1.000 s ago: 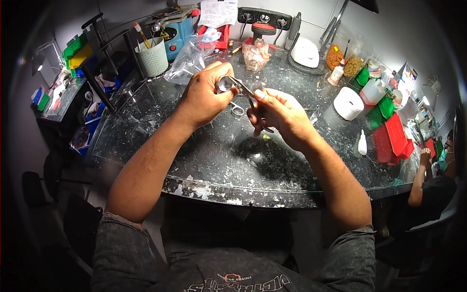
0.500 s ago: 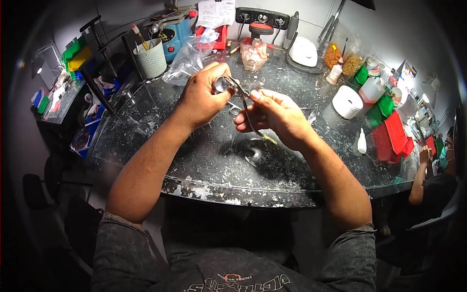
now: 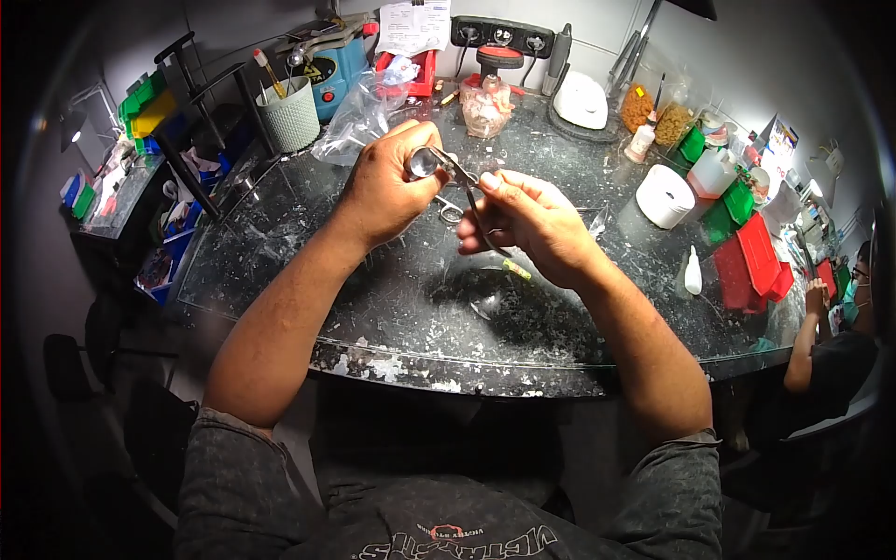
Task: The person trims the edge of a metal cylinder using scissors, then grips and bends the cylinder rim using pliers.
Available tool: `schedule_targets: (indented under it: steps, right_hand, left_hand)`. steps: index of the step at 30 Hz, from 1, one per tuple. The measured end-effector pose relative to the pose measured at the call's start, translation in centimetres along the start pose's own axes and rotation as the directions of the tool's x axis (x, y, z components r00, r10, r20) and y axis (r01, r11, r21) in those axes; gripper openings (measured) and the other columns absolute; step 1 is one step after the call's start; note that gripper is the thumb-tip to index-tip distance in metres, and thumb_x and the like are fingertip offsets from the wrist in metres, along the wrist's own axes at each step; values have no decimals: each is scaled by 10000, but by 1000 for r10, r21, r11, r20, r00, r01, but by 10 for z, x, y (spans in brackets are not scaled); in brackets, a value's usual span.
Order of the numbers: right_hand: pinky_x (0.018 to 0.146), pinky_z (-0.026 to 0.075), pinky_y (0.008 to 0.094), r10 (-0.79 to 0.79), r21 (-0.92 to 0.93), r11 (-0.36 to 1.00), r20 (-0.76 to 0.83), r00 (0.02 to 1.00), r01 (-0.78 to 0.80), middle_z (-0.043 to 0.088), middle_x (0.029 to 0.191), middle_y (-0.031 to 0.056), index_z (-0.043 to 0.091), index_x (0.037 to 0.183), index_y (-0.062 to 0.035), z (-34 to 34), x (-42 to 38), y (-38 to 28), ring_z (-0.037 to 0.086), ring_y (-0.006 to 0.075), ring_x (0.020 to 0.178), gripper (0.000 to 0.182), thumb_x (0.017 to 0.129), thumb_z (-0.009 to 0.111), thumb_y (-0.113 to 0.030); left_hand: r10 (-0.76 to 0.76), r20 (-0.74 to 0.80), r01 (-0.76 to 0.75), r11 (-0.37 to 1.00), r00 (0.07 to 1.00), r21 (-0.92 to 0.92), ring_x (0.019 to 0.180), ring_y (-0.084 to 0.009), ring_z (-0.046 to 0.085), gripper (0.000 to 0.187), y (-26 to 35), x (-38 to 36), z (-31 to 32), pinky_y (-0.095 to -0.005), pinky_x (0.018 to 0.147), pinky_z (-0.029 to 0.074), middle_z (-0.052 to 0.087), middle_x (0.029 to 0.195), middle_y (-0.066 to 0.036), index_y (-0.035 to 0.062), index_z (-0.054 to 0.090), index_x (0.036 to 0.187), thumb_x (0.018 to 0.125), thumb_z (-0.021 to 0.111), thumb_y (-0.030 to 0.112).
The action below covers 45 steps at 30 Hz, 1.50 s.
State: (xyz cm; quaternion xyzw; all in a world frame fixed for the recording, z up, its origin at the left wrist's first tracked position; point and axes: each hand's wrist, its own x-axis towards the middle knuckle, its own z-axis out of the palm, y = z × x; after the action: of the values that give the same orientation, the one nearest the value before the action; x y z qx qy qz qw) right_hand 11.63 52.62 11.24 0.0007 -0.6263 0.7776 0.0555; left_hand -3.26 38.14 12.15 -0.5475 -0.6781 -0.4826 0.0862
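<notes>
My left hand (image 3: pixel 390 179) is closed around a small, round, shiny metal piece (image 3: pixel 423 162), whose circular end faces up at the thumb side. In my right hand (image 3: pixel 532 224) is a pair of pliers (image 3: pixel 474 200), with the thumb on the upper handle and the fingers around the lower one. The jaws of the pliers meet the metal piece's edge; what exactly they grip is too small to tell. Behind the pliers, scissors (image 3: pixel 451 215) lie on the bench, partly hidden. A small yellow-green item (image 3: pixel 516 270) lies below my right hand.
The worn black bench (image 3: pixel 401 308) carries a pen cup (image 3: pixel 287 114), a blue machine (image 3: pixel 341 75), a jar with a red-black top (image 3: pixel 487 105), a white roll (image 3: pixel 665 196), a small white bottle (image 3: pixel 693 273) and red bins (image 3: pixel 754 254). A co-worker (image 3: pixel 835 345) sits at right.
The pliers' lower handle has swung slightly up and back, and my right fingers have shifted a little. My left hand and the metal piece stay almost still.
</notes>
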Motion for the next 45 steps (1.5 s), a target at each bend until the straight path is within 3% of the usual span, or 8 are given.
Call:
schedule_targets:
  steps: [5,17,19,22,28,32,40,45]
  right_hand:
    - [817,583,349,13,8,1000,-12,1000,-13,701,953,164,564,1006,-45,-2,0,-1,715,236,865,332,1002,553,-377]
    - [572,514,298,-18,-42,999,17,1000,18,583,749,53,542,899,-78,-5,1,1,571,133,637,282,1013,540,-336]
    - [592,526,276,-30,-14,999,21,999,30,612,765,40,543,905,-90,-3,1,1,591,105,638,307,1017,532,-376]
    - [616,544,289,-35,25,999,11,999,35,611,774,41,552,932,-81,2,0,0,595,110,640,303,1018,531,-371]
    - [793,586,362,-35,66,997,11,999,34,683,904,122,555,1017,-48,2,0,3,700,213,808,315,1011,542,-363]
    - [836,582,382,-23,75,997,33,999,21,693,954,155,547,1030,-40,3,-1,0,711,251,880,318,1010,545,-357]
    - [731,586,325,-49,23,998,-34,998,50,627,795,61,559,942,-72,1,1,4,646,162,707,307,1012,539,-370]
    - [704,584,317,-49,-26,998,9,999,50,604,769,45,556,931,-76,-3,1,1,626,151,681,310,1009,544,-375]
  left_hand:
    - [10,-3,-9,1000,1000,27,688,-147,461,208,-1,0,0,-304,647,390,458,721,-59,6,472,760,813,671,33]
    - [-14,68,11,999,998,46,708,-128,482,215,-1,0,0,-293,650,395,484,745,-43,13,481,770,848,672,74]
    - [18,-94,-32,987,995,-160,757,-101,507,181,-2,0,9,-263,695,428,520,818,-18,41,508,848,891,675,96]
    - [67,-183,-91,988,981,-122,798,-83,516,159,3,-1,13,-242,736,444,528,871,-2,63,516,919,908,671,96]
    - [47,-123,-57,996,991,-75,787,-87,526,165,-3,-1,8,-253,712,453,515,848,-11,56,498,896,900,662,73]
    - [73,-124,-78,996,990,-37,770,-87,516,159,-4,-1,6,-256,699,449,500,826,-15,50,485,881,887,645,40]
    - [62,-83,-65,997,995,-29,754,-81,492,144,-2,-2,4,-260,687,442,475,801,-22,29,465,860,847,587,-48]
    - [51,-67,-53,998,996,-28,761,-79,488,153,0,-1,3,-256,723,456,467,808,-24,29,461,853,836,586,-56]
